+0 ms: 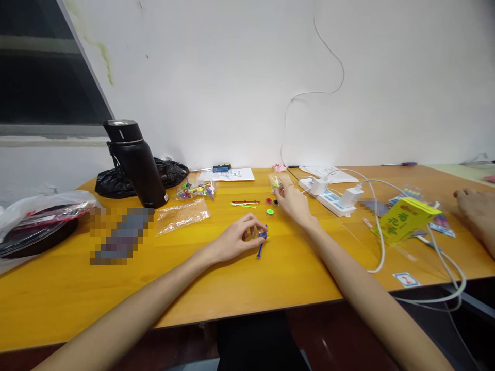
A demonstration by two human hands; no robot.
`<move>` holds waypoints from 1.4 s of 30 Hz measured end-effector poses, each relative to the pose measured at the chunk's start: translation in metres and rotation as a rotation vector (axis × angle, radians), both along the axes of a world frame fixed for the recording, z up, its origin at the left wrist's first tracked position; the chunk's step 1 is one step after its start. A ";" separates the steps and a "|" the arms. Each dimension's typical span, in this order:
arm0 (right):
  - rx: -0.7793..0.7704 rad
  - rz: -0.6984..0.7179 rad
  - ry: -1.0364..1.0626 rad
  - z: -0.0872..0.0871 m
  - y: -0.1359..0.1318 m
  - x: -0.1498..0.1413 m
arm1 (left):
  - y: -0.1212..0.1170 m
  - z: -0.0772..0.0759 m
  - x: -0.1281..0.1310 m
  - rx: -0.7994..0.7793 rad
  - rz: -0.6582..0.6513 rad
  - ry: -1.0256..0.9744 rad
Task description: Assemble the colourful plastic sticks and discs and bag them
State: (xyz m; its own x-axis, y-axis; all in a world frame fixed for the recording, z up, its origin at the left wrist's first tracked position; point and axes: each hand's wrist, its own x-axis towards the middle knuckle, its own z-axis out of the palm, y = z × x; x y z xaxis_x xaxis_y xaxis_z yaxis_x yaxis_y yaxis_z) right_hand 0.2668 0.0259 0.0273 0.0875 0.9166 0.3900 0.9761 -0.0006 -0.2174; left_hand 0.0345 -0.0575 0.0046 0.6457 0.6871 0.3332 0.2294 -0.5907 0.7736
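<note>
My left hand (242,237) rests low over the table, thumb and fingers pinched on a small blue plastic piece (260,248) with a thin rod pointing down toward me. Farther off, my right hand (294,203) is stretched out with its fingers a little apart, beside a small clear bag (275,181) holding yellow-green bits. Whether the fingertips touch that bag I cannot tell. Just left of my right hand lie a green disc (269,212), a red disc (268,201) and a black disc (276,202). Thin red and green rods (245,203) lie left of the discs.
A clear bag of colourful parts (196,189) and a flat plastic bag (183,215) lie left, near a black bottle (138,167). Rightward are a power strip (336,202) with white cables, a yellow box (404,220) and another person's hand (475,211).
</note>
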 end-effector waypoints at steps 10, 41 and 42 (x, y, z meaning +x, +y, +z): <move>-0.112 0.725 0.636 0.000 -0.014 -0.041 | 0.037 -0.011 -0.013 -0.347 0.266 -0.479; -0.771 0.980 1.430 -0.011 -0.030 -0.062 | 0.037 -0.005 -0.021 -0.613 0.113 -0.513; -0.778 0.965 1.456 -0.013 -0.030 -0.063 | 0.038 -0.006 -0.021 -0.586 0.129 -0.501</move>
State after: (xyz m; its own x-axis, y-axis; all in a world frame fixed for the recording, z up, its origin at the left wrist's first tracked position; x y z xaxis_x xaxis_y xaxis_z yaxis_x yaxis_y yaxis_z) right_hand 0.2035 -0.0037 0.0145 -0.6522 0.7572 0.0339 -0.2068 -0.1348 -0.9691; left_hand 0.0134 -0.0198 -0.0016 0.4167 0.9006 0.1235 -0.1909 -0.0461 0.9805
